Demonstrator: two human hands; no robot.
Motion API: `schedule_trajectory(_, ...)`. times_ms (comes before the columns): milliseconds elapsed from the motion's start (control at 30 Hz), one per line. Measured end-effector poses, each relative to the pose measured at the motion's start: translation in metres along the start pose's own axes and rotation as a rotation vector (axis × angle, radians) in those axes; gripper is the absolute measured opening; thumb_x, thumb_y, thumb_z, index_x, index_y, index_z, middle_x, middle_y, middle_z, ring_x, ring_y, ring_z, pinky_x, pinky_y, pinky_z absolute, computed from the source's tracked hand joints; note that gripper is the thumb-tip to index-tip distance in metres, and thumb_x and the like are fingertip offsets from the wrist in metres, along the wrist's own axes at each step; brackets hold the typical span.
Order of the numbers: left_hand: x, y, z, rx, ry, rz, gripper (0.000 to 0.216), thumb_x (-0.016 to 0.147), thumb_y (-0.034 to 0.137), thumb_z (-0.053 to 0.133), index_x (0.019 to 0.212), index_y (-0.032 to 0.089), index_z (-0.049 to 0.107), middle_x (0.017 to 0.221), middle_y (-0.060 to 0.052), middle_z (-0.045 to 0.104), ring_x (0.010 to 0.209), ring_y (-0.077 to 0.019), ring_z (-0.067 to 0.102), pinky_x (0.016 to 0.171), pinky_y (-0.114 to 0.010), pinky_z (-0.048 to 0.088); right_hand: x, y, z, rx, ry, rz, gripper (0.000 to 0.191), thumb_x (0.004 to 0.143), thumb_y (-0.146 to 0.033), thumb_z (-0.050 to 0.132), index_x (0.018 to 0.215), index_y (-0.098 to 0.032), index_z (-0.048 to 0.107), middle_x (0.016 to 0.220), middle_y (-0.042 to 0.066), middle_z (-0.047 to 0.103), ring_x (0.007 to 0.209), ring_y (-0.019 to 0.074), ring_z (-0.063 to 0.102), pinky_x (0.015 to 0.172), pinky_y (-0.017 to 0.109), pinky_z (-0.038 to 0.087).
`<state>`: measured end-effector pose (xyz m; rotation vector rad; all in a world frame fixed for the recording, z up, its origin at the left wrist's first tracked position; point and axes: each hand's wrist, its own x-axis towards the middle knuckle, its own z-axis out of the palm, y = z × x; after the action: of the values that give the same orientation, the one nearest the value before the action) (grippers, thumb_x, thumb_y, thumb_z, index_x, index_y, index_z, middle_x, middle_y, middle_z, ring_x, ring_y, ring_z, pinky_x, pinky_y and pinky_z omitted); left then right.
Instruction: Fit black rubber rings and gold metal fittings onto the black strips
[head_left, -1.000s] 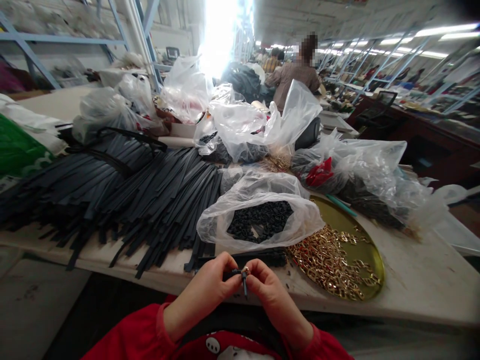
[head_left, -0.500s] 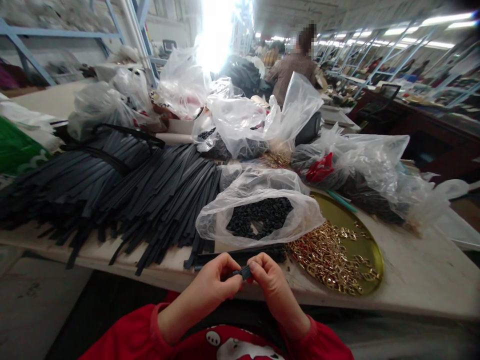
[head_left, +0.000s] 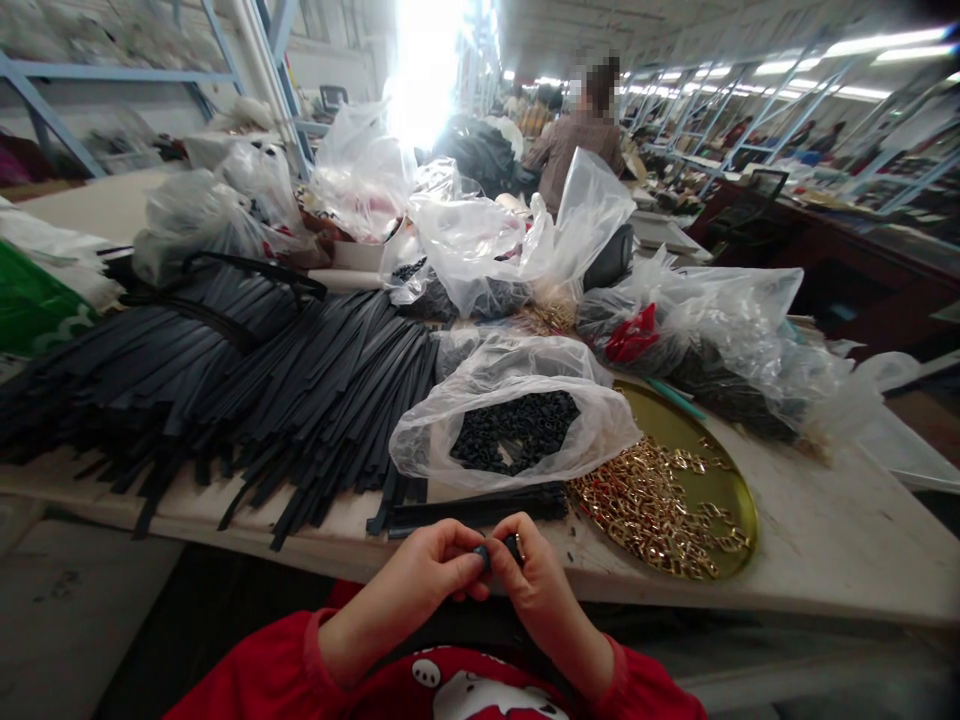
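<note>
My left hand (head_left: pixel 435 565) and my right hand (head_left: pixel 529 575) meet just off the table's front edge. Both are closed on a dark strap (head_left: pixel 482 553), most of which the fingers cover. A small glint of gold-coloured metal (head_left: pixel 519 545) shows by my right index finger; its shape cannot be made out. Just beyond my hands, a bundle of black straps (head_left: pixel 480 508) lies along the table. Behind it an opened clear plastic bag (head_left: pixel 420 450) holds many small black loops (head_left: pixel 517 430). To the right, gold-coloured metal buckles (head_left: pixel 637 510) are heaped on a round golden tray (head_left: pixel 739 480).
A large pile of black straps (head_left: pixel 322 400) covers the table's left side, some ends hanging over the edge. Filled plastic bags (head_left: pixel 472 240) line the back, with another bag (head_left: pixel 720 310) at right. A green bag (head_left: pixel 37 300) sits far left. Another person (head_left: pixel 577 150) stands beyond.
My right fingers have turned and closed further over the strap, so less of it shows. A gold glint now appears by my right hand. The view has shifted slightly.
</note>
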<state>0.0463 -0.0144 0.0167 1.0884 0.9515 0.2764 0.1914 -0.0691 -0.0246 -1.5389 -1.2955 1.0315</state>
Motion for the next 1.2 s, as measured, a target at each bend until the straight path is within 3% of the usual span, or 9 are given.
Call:
schedule_trajectory(200, 0.001, -0.009, 0.000, -0.055, 0.002, -0.049, 0.025, 0.069, 0.032, 0.059, 0.085, 0.013, 0.054, 0.080, 0.000, 0.061, 0.050, -0.0073, 0.055, 0.051, -0.021, 0.040, -0.015, -0.001, -0.004, -0.007, -0.166, -0.037, 0.021, 0.087, -0.037, 0.042, 0.077, -0.020, 0.048, 0.065, -0.002, 0.046, 0.059, 0.0120, 0.043, 0.054, 0.024, 0.033)
schedule_trajectory(367, -0.001, -0.018, -0.007, -0.132, -0.172, -0.008, 0.036, 0.070, 0.017, 0.054, 0.106, 0.014, 0.050, 0.092, -0.004, 0.063, 0.075, -0.0114, 0.060, 0.067, -0.023, 0.043, -0.016, 0.004, -0.003, 0.044, -0.113, -0.013, 0.020, 0.087, -0.037, 0.042, 0.081, -0.019, 0.048, 0.067, -0.002, 0.048, 0.062, 0.0130, 0.044, 0.057, 0.025, 0.033)
schedule_trajectory(467, 0.001, -0.022, -0.009, -0.118, -0.171, -0.021, 0.043, 0.068, 0.014, 0.056, 0.110, 0.013, 0.046, 0.082, -0.002, 0.063, 0.073, -0.0119, 0.059, 0.062, -0.022, 0.041, -0.014, 0.007, -0.001, 0.079, -0.134, -0.006, 0.020, 0.087, -0.037, 0.043, 0.080, -0.019, 0.049, 0.068, -0.002, 0.049, 0.063, 0.0129, 0.045, 0.058, 0.024, 0.033)
schedule_trajectory(667, 0.002, -0.025, -0.005, -0.077, -0.135, -0.079, 0.034, 0.069, 0.028, 0.060, 0.097, 0.013, 0.051, 0.067, 0.002, 0.059, 0.056, -0.0089, 0.055, 0.053, -0.020, 0.037, -0.016, 0.006, -0.003, 0.084, -0.229, 0.017, 0.020, 0.088, -0.036, 0.042, 0.079, -0.019, 0.048, 0.068, -0.002, 0.047, 0.061, 0.0119, 0.043, 0.056, 0.024, 0.033)
schedule_trajectory(800, -0.003, -0.021, -0.009, 0.150, -0.209, -0.136, 0.033, 0.078, 0.044, 0.045, 0.080, 0.013, 0.053, 0.057, 0.002, 0.055, 0.043, -0.0068, 0.045, 0.042, -0.018, 0.030, -0.016, 0.011, -0.002, 0.097, -0.192, 0.030, 0.021, 0.088, -0.037, 0.041, 0.078, -0.019, 0.048, 0.070, -0.001, 0.047, 0.064, 0.0126, 0.044, 0.059, 0.024, 0.034)
schedule_trajectory(967, -0.003, -0.021, -0.011, 0.297, -0.228, -0.117, 0.032, 0.079, 0.044, 0.044, 0.073, 0.014, 0.053, 0.057, 0.003, 0.051, 0.042, -0.0059, 0.038, 0.039, -0.017, 0.026, -0.018, 0.014, -0.001, -0.014, -0.181, -0.020, 0.019, 0.088, -0.034, 0.041, 0.080, -0.019, 0.049, 0.072, 0.000, 0.052, 0.066, 0.0132, 0.047, 0.059, 0.025, 0.034)
schedule_trajectory(1200, 0.003, -0.021, 0.002, 0.389, -0.183, -0.041, 0.035, 0.081, 0.043, 0.039, 0.063, 0.016, 0.051, 0.053, 0.002, 0.050, 0.046, -0.0092, 0.045, 0.043, -0.019, 0.032, -0.019, 0.015, -0.007, -0.127, -0.174, -0.099, 0.014, 0.088, -0.028, 0.041, 0.084, -0.020, 0.051, 0.073, 0.001, 0.056, 0.065, 0.0134, 0.049, 0.059, 0.025, 0.036)
